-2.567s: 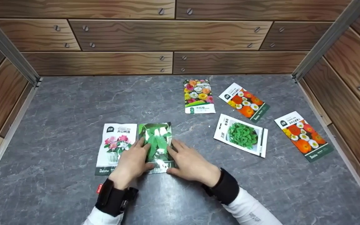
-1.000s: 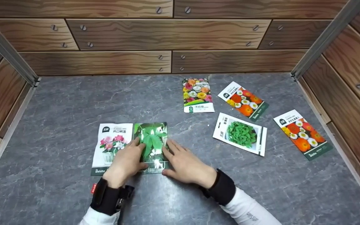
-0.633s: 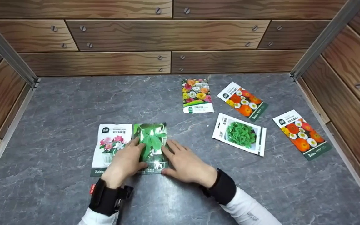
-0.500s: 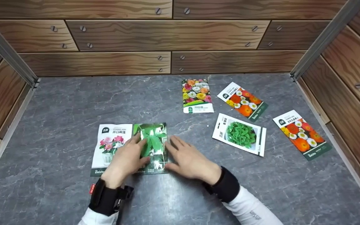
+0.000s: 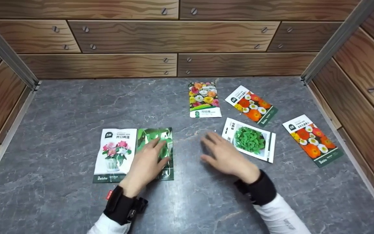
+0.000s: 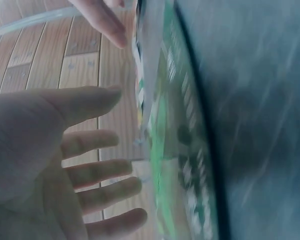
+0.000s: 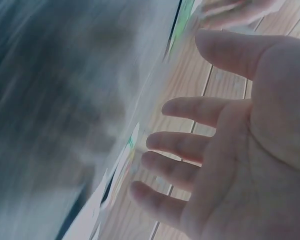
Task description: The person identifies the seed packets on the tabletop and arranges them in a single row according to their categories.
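Observation:
My left hand [image 5: 146, 162] hovers over a green leafy seed packet [image 5: 170, 172], fingers spread and holding nothing; in the left wrist view a gap shows between its fingers and the packet. Flush along that packet's left edge lies a white seed packet [image 5: 112, 162] with pink flowers in a pot. My right hand [image 5: 227, 156], slightly blurred, is off the table with loose, straight fingers. It is nearest to a white-bordered packet with a green leafy plant [image 5: 250, 139], partly covering its left corner. The right wrist view shows nothing in that palm.
At the back lies a packet of mixed colourful flowers [image 5: 205, 99]. Right of it is a tilted packet with orange poppies [image 5: 252, 104], and a matching poppy packet [image 5: 313, 140] lies near the right wall. Wood-patterned walls [image 5: 125, 35] enclose the grey table [image 5: 60, 113].
My right hand has left the green packet's right edge and moved right, towards the white-bordered packet. The left hand has lifted and shifted slightly right. The two left packets stay side by side.

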`<action>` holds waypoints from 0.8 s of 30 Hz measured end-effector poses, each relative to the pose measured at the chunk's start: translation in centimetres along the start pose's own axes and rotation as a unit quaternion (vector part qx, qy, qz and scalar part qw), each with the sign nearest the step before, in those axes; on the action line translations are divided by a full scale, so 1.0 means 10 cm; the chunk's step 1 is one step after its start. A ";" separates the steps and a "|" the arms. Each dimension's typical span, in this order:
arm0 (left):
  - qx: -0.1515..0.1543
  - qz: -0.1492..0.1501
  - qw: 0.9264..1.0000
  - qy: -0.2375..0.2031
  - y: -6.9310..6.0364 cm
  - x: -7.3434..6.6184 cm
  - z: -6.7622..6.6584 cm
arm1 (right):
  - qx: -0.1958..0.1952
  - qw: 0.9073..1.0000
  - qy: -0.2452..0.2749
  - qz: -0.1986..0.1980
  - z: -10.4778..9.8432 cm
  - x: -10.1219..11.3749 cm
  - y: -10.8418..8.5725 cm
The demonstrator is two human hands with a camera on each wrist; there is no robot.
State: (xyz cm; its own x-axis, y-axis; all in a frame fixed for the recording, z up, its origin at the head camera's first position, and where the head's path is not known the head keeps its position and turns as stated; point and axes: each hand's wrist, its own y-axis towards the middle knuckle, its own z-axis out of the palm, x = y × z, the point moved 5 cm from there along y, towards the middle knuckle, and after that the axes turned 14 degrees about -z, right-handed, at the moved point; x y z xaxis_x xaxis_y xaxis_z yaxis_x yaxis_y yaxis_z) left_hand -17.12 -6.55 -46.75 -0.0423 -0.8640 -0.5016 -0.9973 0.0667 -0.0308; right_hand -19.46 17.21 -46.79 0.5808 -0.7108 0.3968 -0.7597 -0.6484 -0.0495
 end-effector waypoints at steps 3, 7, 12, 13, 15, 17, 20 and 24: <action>-0.011 0.015 1.000 -0.016 -0.01 -0.11 0.05 | -0.028 1.000 -0.011 0.007 -0.11 -0.19 -0.14; -0.015 0.037 0.998 -0.042 -0.01 -0.32 0.12 | -0.063 0.998 -0.023 0.016 -0.23 -0.45 -0.36; -0.001 0.044 0.997 -0.069 0.03 -0.62 0.23 | -0.073 0.996 -0.027 0.048 -0.38 -0.80 -0.62; 0.003 0.044 0.996 -0.072 0.04 -0.68 0.26 | -0.068 0.996 -0.025 0.058 -0.41 -0.87 -0.66; 0.016 0.044 0.996 -0.077 0.07 -0.80 0.33 | -0.058 0.995 -0.022 0.076 -0.46 -0.99 -0.72; 0.032 0.041 0.996 -0.079 0.11 -0.92 0.42 | -0.049 0.994 -0.019 0.091 -0.51 -1.10 -0.77; 0.060 0.030 0.995 -0.080 0.18 -1.08 0.56 | -0.037 0.994 -0.017 0.105 -0.54 -1.22 -0.80; 0.069 0.011 0.994 -0.083 0.31 -1.26 0.73 | -0.026 0.993 -0.019 0.111 -0.51 -1.29 -0.81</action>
State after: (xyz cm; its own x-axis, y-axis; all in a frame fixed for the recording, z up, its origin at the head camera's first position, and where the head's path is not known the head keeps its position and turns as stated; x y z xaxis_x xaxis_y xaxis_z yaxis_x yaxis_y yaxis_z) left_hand -19.27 8.21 -46.88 -0.0416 -0.7677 -0.6395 -0.9779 0.1625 -0.1315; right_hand -22.28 33.08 -46.81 0.4081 -0.8449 0.3458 -0.8836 -0.4607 -0.0830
